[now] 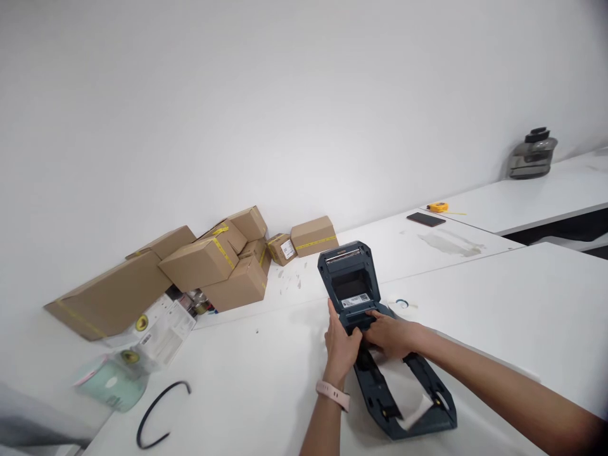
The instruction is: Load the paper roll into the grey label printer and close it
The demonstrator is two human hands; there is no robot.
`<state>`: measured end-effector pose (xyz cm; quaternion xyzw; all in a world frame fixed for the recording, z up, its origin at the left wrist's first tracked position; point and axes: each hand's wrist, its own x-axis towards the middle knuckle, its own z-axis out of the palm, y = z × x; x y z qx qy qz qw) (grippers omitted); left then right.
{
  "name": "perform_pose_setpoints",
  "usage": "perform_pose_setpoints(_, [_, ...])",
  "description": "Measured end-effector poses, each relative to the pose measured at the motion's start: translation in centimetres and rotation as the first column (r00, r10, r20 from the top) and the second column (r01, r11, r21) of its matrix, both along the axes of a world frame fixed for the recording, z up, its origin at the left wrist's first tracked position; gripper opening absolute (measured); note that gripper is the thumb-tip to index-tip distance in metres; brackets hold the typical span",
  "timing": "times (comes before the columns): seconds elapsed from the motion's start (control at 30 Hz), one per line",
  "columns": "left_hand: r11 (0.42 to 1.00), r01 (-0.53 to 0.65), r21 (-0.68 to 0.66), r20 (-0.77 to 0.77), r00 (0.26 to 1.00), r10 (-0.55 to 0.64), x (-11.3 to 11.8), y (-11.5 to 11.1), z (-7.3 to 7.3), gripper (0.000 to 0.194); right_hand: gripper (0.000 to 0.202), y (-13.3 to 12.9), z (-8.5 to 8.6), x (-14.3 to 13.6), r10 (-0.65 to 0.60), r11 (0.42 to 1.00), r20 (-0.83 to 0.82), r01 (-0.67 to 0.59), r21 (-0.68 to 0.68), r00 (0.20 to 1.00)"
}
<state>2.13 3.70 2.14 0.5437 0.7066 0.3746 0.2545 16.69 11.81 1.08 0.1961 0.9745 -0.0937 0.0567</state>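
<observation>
A dark blue-grey label printer (430,427) lies on the white table with its lid (349,273) raised. White label paper (403,386) runs along its open body. My left hand (341,347), with a pink wristband (332,395), grips the printer's left side near the hinge, thumb inside the edge and a finger up beside the lid. Over the middle of the printer is my right hand (390,334), one finger stretched toward the base of the lid. Its other fingers are bent down inside and partly hidden, so what they touch cannot be made out.
Cardboard boxes (199,263) are piled against the wall at the left. A black cable (154,411) and a mint green container (114,385) lie near the left edge. Farther back are a dark phone (426,219), a yellow tape measure (437,207) and a large bottle (532,155).
</observation>
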Motion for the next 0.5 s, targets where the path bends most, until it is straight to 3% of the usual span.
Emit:
perform_pose_setpoints(0.1, [1.000,0.004,0.006,0.021,1.000,-0.004,-0.1,0.0,0.0,0.100,0.033,0.1,0.7,0.5,0.037,0.996,-0.017,-0.039,-0.076,0.999])
perform_pose_setpoints(0.27, [1.000,-0.026,-0.016,0.009,1.000,0.026,-0.1,0.2,-0.3,0.102,0.017,0.0,1.7,0.6,0.022,0.982,-0.083,-0.037,-0.187,0.996])
perform_pose_setpoints(0.33, [0.999,-0.033,-0.011,0.013,0.999,0.033,-0.1,0.2,-0.5,0.101,0.021,-0.1,2.5,1.0,-0.003,0.972,-0.116,-0.024,-0.233,0.993])
perform_pose_setpoints(0.43, [0.999,-0.017,0.035,0.057,0.998,0.015,-0.1,0.2,-0.6,0.099,0.042,-0.2,4.7,3.5,-0.061,0.943,-0.195,-0.007,-0.332,0.979])
perform_pose_setpoints(0.5, [0.998,-0.012,0.066,0.099,0.995,0.005,-0.1,0.1,-0.7,0.100,0.050,0.0,6.4,6.8,-0.137,0.879,-0.332,-0.040,-0.475,0.933])
